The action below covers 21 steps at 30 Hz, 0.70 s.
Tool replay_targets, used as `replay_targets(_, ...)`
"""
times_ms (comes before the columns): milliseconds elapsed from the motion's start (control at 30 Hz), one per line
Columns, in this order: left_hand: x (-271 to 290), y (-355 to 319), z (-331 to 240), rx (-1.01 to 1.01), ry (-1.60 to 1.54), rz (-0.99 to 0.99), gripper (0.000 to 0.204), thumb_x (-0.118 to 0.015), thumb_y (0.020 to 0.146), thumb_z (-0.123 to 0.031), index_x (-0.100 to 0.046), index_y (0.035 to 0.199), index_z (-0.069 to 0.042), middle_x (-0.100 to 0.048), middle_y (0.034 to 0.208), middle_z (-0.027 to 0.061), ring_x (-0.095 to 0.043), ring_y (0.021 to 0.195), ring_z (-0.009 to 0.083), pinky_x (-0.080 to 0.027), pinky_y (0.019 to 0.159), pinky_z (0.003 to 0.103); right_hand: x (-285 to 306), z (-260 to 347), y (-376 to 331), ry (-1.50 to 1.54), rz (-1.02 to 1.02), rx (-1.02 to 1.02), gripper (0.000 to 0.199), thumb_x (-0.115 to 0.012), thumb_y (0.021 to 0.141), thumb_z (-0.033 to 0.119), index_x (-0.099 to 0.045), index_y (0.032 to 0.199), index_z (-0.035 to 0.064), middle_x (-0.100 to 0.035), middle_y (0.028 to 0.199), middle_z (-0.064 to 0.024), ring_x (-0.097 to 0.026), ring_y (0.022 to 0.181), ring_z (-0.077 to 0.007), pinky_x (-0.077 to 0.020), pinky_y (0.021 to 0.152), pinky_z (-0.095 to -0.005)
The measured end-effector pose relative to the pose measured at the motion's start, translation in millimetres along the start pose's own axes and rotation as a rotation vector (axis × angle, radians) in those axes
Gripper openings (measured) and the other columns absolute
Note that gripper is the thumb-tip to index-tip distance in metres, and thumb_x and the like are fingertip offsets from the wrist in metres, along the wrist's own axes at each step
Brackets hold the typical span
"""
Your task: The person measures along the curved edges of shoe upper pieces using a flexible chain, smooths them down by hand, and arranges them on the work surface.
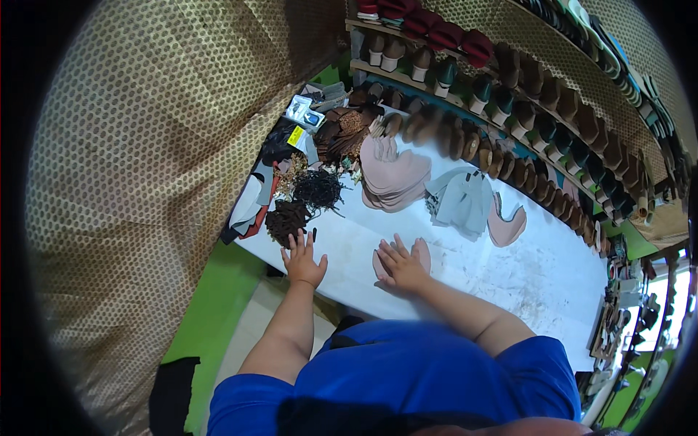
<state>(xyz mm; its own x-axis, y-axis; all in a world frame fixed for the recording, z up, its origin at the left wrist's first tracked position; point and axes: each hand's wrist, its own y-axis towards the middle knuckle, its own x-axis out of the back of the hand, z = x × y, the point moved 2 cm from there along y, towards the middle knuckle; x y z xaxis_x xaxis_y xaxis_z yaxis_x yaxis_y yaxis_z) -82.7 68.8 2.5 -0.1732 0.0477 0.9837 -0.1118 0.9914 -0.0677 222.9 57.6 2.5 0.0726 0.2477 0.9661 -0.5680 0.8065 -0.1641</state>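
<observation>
— What's the biggest thing to get my bearings by?

— The white table (349, 280); toward its far edge lies a pink stack (396, 178), and by its left end a dark brown bundle (285, 221) of strips

— And the piece that matters here?

— A single pink piece (424, 254), close to the table's near edge, well short of the stack; the right hand (404, 269) lies across its middle

— Which way does it run?

— Its two ends show on either side of that hand, so the long axis seems to go crosswise, the right end a little nearer the far edge; the covered middle I can't judge

— So which hand is nearer?

— The right, plainly: the piece is directly beneath its fingers, which are spread and flat, pinching nothing. The left hand (305, 269) is off toward the table's left end, fingers fanned and holding nothing, tips at the bundle's near side; whether they touch it, I can't tell
</observation>
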Motion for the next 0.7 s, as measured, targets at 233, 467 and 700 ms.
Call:
replay_targets(233,-6,-1,2,0.0,0.012,-0.008,0.083,-0.062,0.088,-0.048,-0.034,0.16,-0.018,-0.021,0.17,0.0095,-0.014,0.158,0.0331,-0.009,0.122,0.063,0,3,0,0.078,-0.001,0.032,0.08,-0.046,0.097,0.064,-0.026,0.163,0.0228,-0.016,0.171,-0.0075,-0.004,0.158,-0.0358,0.0004,0.116,-0.0763)
replay_targets(467,-3,0,2,-0.004,0.004,-0.009,0.084,-0.063,0.087,-0.048,-0.033,0.16,-0.018,-0.02,0.171,0.0093,-0.014,0.158,0.0333,-0.008,0.122,0.063,-6,-11,-5,0.232,-0.066,0.132,0.092,-0.052,0.09,0.071,-0.024,0.163,0.0228,-0.012,0.17,-0.019,-0.004,0.156,-0.046,-0.0045,0.117,-0.074)
replay_targets(700,-6,-1,2,-0.004,0.009,-0.013,0.084,-0.063,0.087,-0.048,-0.034,0.16,-0.018,-0.021,0.17,0.0095,-0.014,0.158,0.033,-0.008,0.123,0.063,2,-24,3,0.257,-0.023,0.065,0.099,-0.058,0.086,0.071,-0.022,0.164,0.0217,-0.008,0.17,-0.0226,-0.001,0.156,-0.0484,-0.0044,0.117,-0.0729)
